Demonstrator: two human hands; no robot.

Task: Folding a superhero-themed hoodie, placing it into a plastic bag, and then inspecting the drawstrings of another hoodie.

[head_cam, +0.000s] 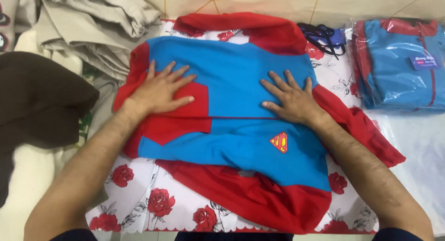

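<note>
A blue and red hooded garment (232, 125) lies folded flat on a white cloth printed with red roses (153, 204). It has a small red and yellow shield emblem (279, 142) on the blue front. My left hand (162, 90) presses flat on its left part, fingers spread over the red pocket and blue panel. My right hand (289, 99) lies flat on the blue panel toward the right, fingers spread. Neither hand grips anything. The red hood (259, 25) sits at the far edge and red sleeves stick out at the near and right sides.
A pile of beige garments (92, 23) lies at the far left, with a dark brown garment (37, 97) below it. At the right is a clear plastic bag holding a similar blue and red garment (401, 62). A dark cord bundle (324, 37) lies beside it.
</note>
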